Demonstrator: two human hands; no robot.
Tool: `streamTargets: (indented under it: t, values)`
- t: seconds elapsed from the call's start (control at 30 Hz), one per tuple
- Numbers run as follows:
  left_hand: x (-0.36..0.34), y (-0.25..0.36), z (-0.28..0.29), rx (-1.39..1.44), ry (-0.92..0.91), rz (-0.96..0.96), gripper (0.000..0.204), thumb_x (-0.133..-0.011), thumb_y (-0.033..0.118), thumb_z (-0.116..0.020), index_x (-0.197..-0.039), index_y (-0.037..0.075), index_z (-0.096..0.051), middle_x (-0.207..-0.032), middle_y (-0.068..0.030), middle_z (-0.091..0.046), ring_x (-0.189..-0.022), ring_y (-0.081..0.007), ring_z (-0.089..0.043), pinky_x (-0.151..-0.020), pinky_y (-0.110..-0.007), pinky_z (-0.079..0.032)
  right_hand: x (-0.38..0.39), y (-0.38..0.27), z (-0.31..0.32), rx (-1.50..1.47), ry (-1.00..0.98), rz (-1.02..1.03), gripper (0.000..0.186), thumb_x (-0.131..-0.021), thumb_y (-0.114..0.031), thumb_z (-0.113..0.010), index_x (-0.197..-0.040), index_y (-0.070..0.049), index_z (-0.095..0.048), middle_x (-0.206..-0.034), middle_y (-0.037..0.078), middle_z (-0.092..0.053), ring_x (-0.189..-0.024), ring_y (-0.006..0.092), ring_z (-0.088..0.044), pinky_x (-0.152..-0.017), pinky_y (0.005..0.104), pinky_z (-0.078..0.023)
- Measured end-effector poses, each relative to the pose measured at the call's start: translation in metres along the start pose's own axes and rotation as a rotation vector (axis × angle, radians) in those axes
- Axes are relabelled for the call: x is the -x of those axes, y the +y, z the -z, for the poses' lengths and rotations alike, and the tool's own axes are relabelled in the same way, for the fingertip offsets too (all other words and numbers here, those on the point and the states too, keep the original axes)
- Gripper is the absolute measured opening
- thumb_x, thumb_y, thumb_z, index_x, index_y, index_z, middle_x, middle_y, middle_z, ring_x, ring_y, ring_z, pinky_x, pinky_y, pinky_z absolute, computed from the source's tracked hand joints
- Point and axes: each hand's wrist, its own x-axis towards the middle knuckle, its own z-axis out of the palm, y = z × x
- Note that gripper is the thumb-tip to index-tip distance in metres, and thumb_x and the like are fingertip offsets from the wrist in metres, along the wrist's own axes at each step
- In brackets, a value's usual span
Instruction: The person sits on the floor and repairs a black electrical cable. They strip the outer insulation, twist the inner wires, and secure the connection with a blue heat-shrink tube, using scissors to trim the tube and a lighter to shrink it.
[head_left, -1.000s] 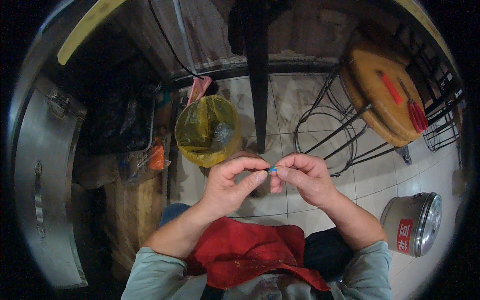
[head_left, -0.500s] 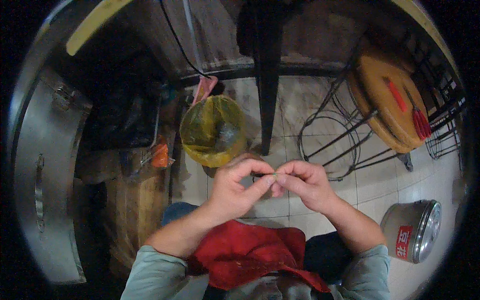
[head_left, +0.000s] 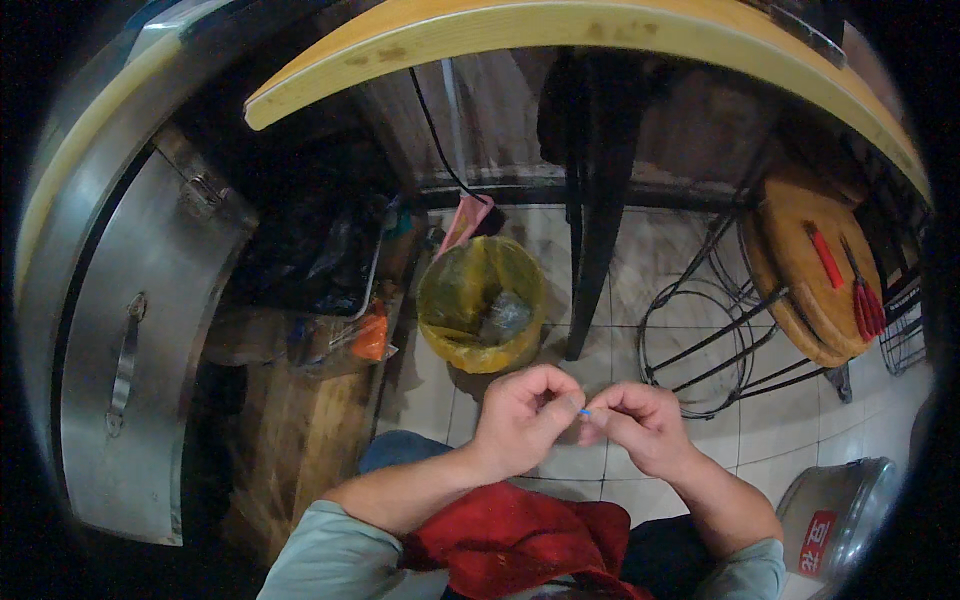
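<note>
At the lower middle, my left hand [head_left: 525,425] and my right hand [head_left: 635,428] meet fingertip to fingertip, both pinched on a small blue item [head_left: 584,412], too small to make out, mostly hidden by the fingers. They are above a red cloth [head_left: 530,540] on my lap, just below a yellow bag-lined bin [head_left: 440,305] with crumpled plastic inside.
Stools [head_left: 770,250] on the right carry red-handled scissors [head_left: 866,310] and a red-handled tool [head_left: 826,258]. A yellow-edged table [head_left: 600,25] spans the top. A steel cabinet [head_left: 110,330] stands left, a steel canister [head_left: 840,520] lower right. A wooden board [head_left: 280,460] lies beside the cabinet.
The view has tilted, bringing the table edge into sight and shifting everything down and right. My hands still meet at the small item, their fingers slightly rearranged.
</note>
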Motion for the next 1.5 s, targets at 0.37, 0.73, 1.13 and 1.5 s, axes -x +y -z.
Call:
streamTargets:
  t: [0.37, 0.73, 1.13, 1.5]
  values:
    - [-0.011, -0.005, 0.001, 0.320, 0.003, 0.196, 0.009, -0.086, 0.008, -0.059, -0.089, 0.000, -0.062, -0.084, -0.0026, -0.062, -0.077, -0.0076, -0.056, -0.070, -0.023, -0.045, -0.003, 0.007, 0.002, -0.189, 0.094, -0.022, 0.014, -0.091, -0.011, -0.054, -0.093, 0.002, -0.060, -0.079, 0.006, -0.064, -0.071, 0.0108, -0.060, -0.066, 0.0242, -0.049]
    - [-0.013, -0.007, 0.000, 0.290, -0.064, 0.138, 0.011, -0.084, 0.009, -0.061, -0.090, 0.000, -0.062, -0.085, -0.0044, -0.063, -0.080, -0.0101, -0.056, -0.074, -0.026, -0.044, -0.002, 0.009, 0.005, -0.177, 0.095, -0.023, 0.012, -0.091, -0.008, -0.053, -0.092, 0.002, -0.059, -0.078, 0.007, -0.063, -0.070, 0.0130, -0.061, -0.066, 0.0263, -0.049]
    - [-0.014, -0.003, 0.002, 0.076, -0.004, 0.016, 0.006, -0.084, 0.003, -0.064, -0.087, -0.001, -0.063, -0.085, -0.0017, -0.060, -0.078, -0.0074, -0.054, -0.069, -0.022, -0.044, -0.002, 0.012, 0.007, -0.117, 0.054, -0.044, 0.012, -0.091, -0.010, -0.052, -0.094, 0.000, -0.059, -0.080, 0.004, -0.063, -0.072, 0.0098, -0.059, -0.066, 0.0242, -0.049]
    - [-0.040, -0.008, 0.020, -0.042, 0.093, -0.022, 0.014, -0.088, 0.015, -0.060, -0.080, 0.003, -0.058, -0.077, -0.0014, -0.059, -0.073, -0.0077, -0.053, -0.067, -0.024, -0.043, -0.001, 0.009, 0.009, -0.101, 0.075, -0.078, 0.012, -0.091, -0.010, -0.054, -0.093, 0.001, -0.059, -0.079, 0.005, -0.063, -0.073, 0.0100, -0.059, -0.068, 0.0242, -0.049]
